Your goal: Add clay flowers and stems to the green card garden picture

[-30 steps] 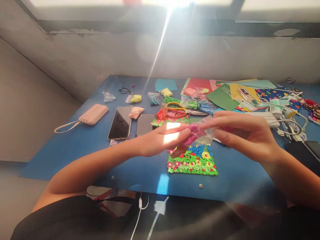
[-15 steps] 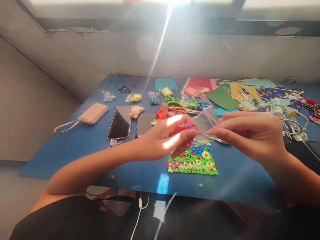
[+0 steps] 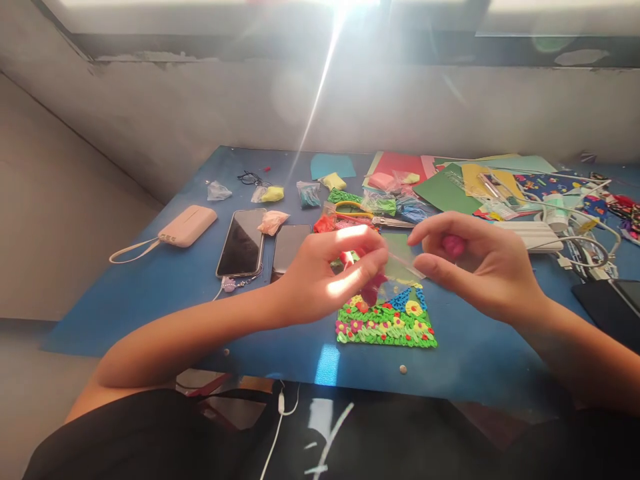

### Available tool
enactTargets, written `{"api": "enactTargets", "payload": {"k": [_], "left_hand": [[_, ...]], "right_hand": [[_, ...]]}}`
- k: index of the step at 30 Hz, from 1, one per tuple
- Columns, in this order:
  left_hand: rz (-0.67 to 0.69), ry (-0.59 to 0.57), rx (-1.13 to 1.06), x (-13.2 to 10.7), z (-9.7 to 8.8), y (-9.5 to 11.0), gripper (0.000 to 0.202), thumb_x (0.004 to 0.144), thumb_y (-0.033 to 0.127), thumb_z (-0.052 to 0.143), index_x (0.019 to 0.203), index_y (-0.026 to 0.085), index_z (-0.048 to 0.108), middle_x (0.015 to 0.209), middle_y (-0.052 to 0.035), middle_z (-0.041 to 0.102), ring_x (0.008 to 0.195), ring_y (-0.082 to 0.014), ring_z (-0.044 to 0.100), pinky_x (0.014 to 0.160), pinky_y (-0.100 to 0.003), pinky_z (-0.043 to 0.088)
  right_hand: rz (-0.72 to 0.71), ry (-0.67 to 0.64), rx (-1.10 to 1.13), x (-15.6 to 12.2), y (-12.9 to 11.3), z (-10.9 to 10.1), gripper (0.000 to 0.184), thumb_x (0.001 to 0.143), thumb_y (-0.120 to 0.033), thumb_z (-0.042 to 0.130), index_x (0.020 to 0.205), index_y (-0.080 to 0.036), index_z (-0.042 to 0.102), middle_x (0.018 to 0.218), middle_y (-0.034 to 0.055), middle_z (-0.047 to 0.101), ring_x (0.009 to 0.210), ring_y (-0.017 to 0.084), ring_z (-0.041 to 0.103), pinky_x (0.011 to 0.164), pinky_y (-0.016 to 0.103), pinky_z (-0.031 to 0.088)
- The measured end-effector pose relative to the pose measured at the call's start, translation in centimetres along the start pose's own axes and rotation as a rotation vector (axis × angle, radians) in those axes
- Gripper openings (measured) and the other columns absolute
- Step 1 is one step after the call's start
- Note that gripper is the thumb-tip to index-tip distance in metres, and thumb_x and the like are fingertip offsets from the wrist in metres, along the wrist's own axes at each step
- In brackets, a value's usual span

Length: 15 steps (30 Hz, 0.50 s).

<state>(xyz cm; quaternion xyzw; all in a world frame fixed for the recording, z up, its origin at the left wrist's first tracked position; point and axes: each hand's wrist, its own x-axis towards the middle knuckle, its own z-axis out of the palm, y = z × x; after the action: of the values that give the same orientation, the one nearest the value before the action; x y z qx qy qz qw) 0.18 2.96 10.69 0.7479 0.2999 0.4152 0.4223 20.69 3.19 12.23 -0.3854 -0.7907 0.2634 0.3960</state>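
Pinched between the thumb and fingers of my left hand [image 3: 340,270] is a small clear zip bag [image 3: 374,290] with some magenta clay showing through it. My right hand [image 3: 493,267] has its thumb and index finger apart, while a lump of pink clay [image 3: 454,245] sits in its curled fingers. Below both hands lies a clay flower picture [image 3: 385,328], with green leaves, red, yellow and magenta flowers and a blue patch. Its upper part is partly hidden by my left hand and the bag.
Two phones [image 3: 241,243] and a pink power bank [image 3: 187,225] lie to the left. Behind are bagged clay packets [image 3: 309,194], yellow-handled scissors [image 3: 357,212] and coloured papers [image 3: 447,193]. A white charger block [image 3: 530,237] with cables lies right, near a dark case [image 3: 603,303].
My right hand has let go of the bag and drawn slightly right, with a pink clay lump now in its fingers. My left hand still holds the bag, which hangs lower.
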Motion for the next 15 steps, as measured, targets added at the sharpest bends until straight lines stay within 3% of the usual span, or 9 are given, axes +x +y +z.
{"api": "enactTargets", "payload": {"k": [5,15], "left_hand": [[0.115,-0.028,0.156,0.17,-0.03,0.05,0.015,0.091,0.018,0.054,0.082,0.015,0.065,0.066,-0.0009,0.067,0.06,-0.0104,0.063,0.054,-0.021,0.051],[0.185,0.023,0.229,-0.01,0.29,-0.2,0.014,0.088,0.016,0.056,0.077,0.014,0.064,0.063,-0.0011,0.068,0.055,-0.0092,0.059,0.053,-0.021,0.047]], "right_hand": [[-0.093,-0.124,-0.005,0.07,-0.04,0.24,0.012,0.086,-0.026,0.064,0.076,-0.019,0.063,0.057,-0.0049,0.048,0.051,0.006,0.038,0.045,0.022,0.031],[-0.164,-0.159,0.025,0.02,0.39,0.44,0.011,0.088,-0.022,0.063,0.077,-0.018,0.063,0.059,-0.0042,0.053,0.051,0.006,0.037,0.044,0.022,0.032]]}}
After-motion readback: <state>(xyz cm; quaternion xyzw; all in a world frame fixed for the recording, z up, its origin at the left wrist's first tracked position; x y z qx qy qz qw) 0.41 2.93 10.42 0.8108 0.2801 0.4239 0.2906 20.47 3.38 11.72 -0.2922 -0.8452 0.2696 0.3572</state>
